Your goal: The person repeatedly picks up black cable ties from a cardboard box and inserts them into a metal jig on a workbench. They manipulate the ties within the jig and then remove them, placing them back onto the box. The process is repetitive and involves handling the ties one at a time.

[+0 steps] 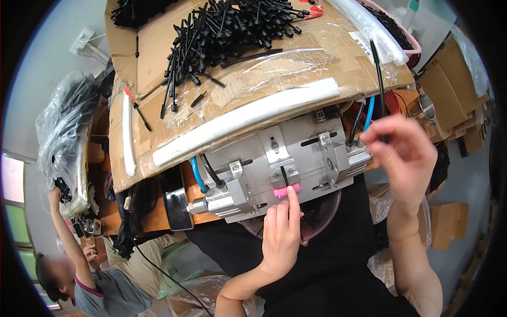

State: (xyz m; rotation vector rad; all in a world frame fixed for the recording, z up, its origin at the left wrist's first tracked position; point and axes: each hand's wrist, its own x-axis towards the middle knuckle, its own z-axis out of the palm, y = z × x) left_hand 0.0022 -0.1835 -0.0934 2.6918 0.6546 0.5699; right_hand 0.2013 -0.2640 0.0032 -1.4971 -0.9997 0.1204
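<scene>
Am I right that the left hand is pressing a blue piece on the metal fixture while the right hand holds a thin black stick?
Not quite: the piece under the left hand on the metal fixture is pink, not blue, as the head view shows. The rest holds: the right hand pinches a thin black stick.

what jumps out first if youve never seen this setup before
The eye lands first on the heap of thin black plastic sticks spread over the cardboard sheet at the top. Below it sits a grey metal fixture in the middle, where the left hand presses a fingertip at a small pink piece under a black stick. To the right, the raised right hand pinches one long black stick.
</scene>
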